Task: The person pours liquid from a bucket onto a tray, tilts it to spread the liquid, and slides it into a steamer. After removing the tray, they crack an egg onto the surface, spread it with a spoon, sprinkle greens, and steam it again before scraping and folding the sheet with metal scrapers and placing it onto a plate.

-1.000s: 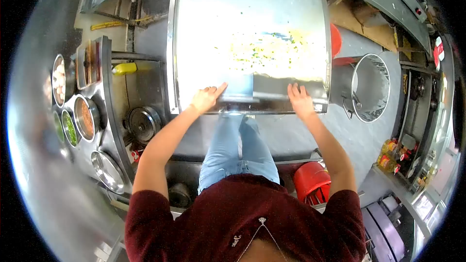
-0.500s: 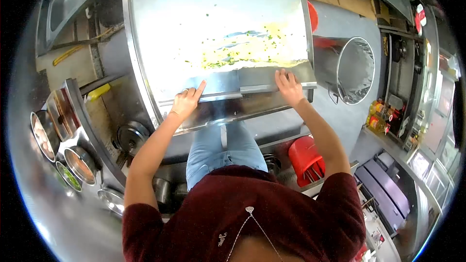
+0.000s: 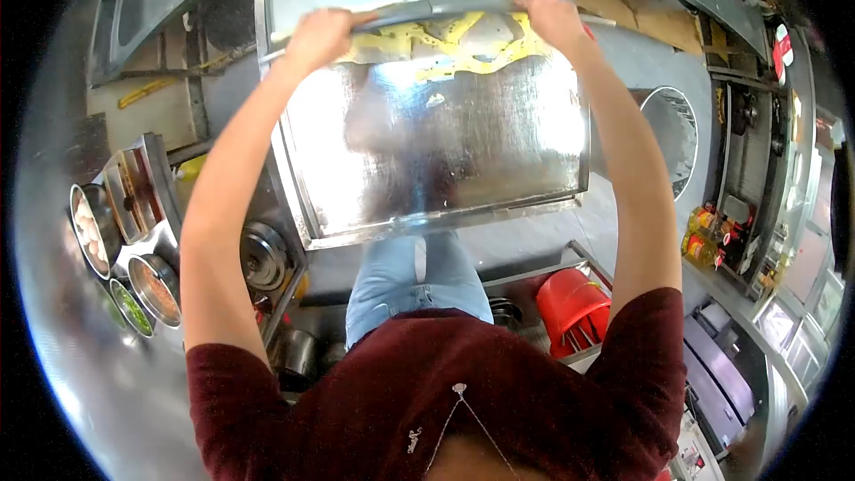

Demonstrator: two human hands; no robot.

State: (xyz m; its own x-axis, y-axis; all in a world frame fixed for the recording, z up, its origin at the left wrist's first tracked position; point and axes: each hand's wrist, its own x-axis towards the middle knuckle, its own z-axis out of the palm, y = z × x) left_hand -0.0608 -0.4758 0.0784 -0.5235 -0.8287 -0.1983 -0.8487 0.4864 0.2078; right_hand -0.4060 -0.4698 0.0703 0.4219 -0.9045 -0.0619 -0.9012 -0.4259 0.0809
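Note:
My left hand and my right hand are both closed around a long thin bar with a grey edge. The bar spans the far part of a shallow metal tray. Below it, on the side towards me, shows a thin, torn yellow sheet of food with holes and dark specks. The tray's near part is bare, wet-looking and shiny, with a small pale scrap on it. My fingertips are mostly hidden behind the bar.
Pots of food, one with eggs and one with chopped greens, stand at left. A red bucket is near my right leg. A lined bin and oil bottles are at right.
Both hands have gone from lying at the tray's near side to its far part, now gripping the bar. The speckled yellow sheet has bunched there, and the near metal is uncovered.

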